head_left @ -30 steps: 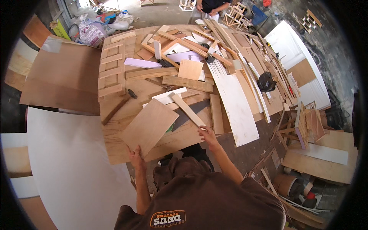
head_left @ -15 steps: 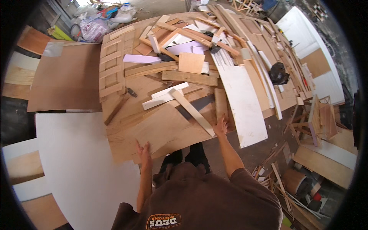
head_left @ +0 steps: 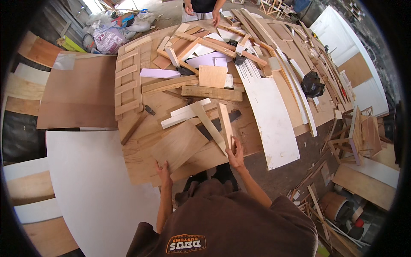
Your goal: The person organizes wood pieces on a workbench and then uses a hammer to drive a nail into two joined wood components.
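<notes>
My right hand [head_left: 235,156] grips a short wooden board [head_left: 224,124] and holds it tilted up on its edge at the table's near side. To the left of it, my left hand [head_left: 163,173] is closed on the near corner of a thin plywood panel [head_left: 182,145], which lies on the large wooden tabletop [head_left: 141,150]. Between the two lies a narrow pale wood strip [head_left: 207,124], slanting over a dark flat piece [head_left: 235,115]. White-painted strips [head_left: 184,113] rest just beyond the panel. A hammer [head_left: 136,125] lies at the table's left.
Wood offcuts and lilac pieces [head_left: 160,73] pile up farther back. A long white panel [head_left: 274,122] overhangs the near edge at right. Another person's hands [head_left: 216,18] show at the far edge. A white sheet [head_left: 85,180] stands left; scrap wood [head_left: 317,210] litters the floor at right.
My right hand has closed on the short board and raised it from the tabletop. My left hand has closed on the panel's corner. Another person has come into view at the far side.
</notes>
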Available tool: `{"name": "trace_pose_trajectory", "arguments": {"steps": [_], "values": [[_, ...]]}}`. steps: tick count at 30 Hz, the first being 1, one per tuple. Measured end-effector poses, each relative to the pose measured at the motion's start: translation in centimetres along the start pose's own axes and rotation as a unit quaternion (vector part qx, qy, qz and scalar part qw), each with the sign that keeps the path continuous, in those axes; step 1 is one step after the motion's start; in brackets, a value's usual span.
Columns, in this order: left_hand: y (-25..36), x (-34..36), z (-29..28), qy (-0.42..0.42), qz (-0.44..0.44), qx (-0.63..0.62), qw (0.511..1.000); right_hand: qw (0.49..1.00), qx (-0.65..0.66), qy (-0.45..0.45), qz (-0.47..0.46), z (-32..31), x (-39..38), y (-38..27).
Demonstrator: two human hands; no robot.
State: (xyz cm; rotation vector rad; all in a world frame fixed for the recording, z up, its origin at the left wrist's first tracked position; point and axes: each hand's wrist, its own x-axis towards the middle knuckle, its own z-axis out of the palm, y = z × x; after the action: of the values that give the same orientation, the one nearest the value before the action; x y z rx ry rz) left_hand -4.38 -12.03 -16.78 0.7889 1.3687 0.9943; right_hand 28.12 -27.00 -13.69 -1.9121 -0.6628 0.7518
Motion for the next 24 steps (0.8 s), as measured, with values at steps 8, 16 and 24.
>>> {"name": "trace_pose_trajectory", "arguments": {"steps": [8, 16, 24], "values": [[-3.0, 1.9, -2.4, 0.023, -0.005, 0.154, 0.988, 0.916, 0.320, -0.052, 0.236, 0.8, -0.9, -2.2], [-2.6, -0.9, 0.1, -0.015, 0.298, 0.468, 0.832, 0.854, 0.444, -0.075, 0.261, 0.6, -5.7, -6.5], [3.0, -7.7, 9.2, -0.409, 0.098, 0.112, 0.900, 0.946, 0.301, -0.038, 0.114, -0.5, -9.6, -5.1]]}}
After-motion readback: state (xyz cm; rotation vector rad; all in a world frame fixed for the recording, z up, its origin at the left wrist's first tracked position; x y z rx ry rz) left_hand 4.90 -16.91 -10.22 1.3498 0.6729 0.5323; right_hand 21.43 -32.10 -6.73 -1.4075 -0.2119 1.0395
